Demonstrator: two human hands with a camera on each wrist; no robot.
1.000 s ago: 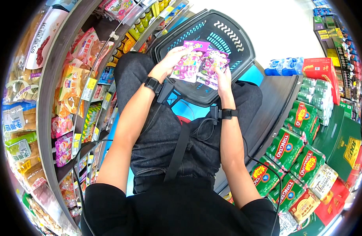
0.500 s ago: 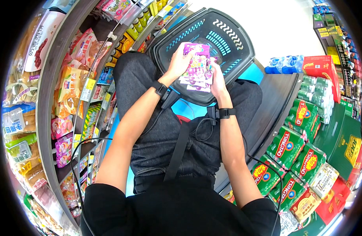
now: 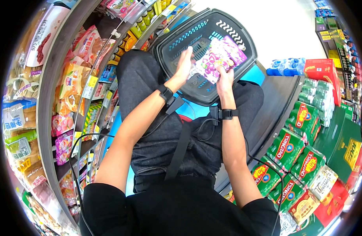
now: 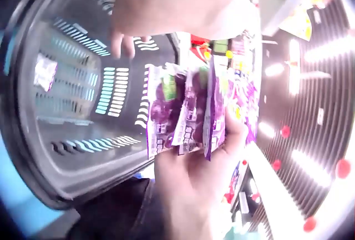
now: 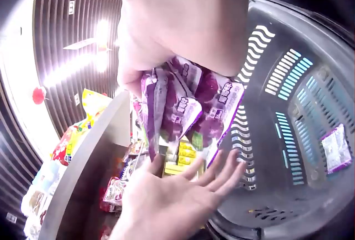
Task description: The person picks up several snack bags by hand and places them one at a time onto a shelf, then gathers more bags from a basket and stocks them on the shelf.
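Observation:
Several purple-and-white candy packets (image 3: pixel 216 59) are fanned out over the basket, gripped by my right hand (image 3: pixel 225 80) at their lower edge. My left hand (image 3: pixel 183 67) is beside them with its fingers extended, not holding them. In the left wrist view, the packets (image 4: pixel 191 110) stand side by side in the right hand (image 4: pixel 194 179). The right wrist view shows the left hand (image 5: pixel 172 198) spread below the packets (image 5: pixel 188 107). One small packet (image 5: pixel 336 148) lies inside the black basket (image 5: pixel 266 107).
Snack shelves (image 3: pixel 57 51) rise along the left. Green beer packs (image 3: pixel 285 147) and a red box (image 3: pixel 320 70) stand on the right beside a dark shelf ledge (image 3: pixel 281 92). The basket is in front of my bent knees, and a cable (image 3: pixel 73 165) loops by the left arm.
The packets have shifted right and fanned out in my right hand. My left hand has let go of them and straightened its fingers.

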